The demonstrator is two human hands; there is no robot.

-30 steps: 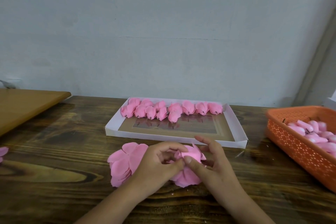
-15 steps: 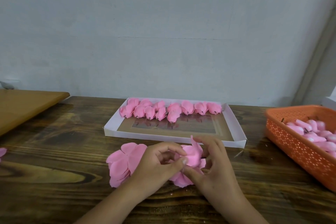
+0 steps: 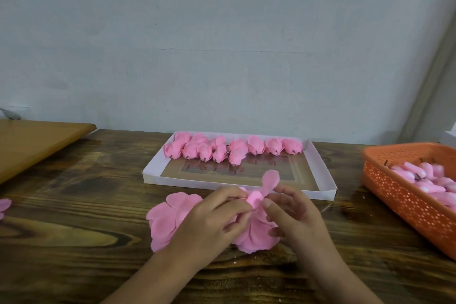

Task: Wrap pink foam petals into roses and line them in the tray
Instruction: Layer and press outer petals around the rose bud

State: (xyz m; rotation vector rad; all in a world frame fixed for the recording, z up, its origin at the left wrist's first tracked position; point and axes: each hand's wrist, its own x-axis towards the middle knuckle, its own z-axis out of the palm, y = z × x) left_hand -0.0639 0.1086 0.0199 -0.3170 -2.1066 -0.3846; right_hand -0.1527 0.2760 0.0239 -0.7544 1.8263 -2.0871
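Pink foam petals [image 3: 256, 198] are bunched up between both hands, just in front of the white tray [image 3: 323, 170] on the dark wood table [image 3: 74, 242]. Left hand [image 3: 212, 219] has its fingers curled round the rolled bit, and the right hand [image 3: 293, 215] pinches it from the other side, one loose petal [image 3: 271, 180] sticking up above the fingers. Can't really see the core of the roll, the fingers cover it. More flat petals [image 3: 167, 219] lie spread under the left wrist, partly hidden. Finished roses [image 3: 233, 149] sit in a rough row along the tray's far edge. Orange basket [image 3: 399, 195] on the right is cut off by the frame, with pink pieces [image 3: 424, 180] inside, hard to make out exactly. One more petal [image 3: 3, 206] pokes in at the far left edge.
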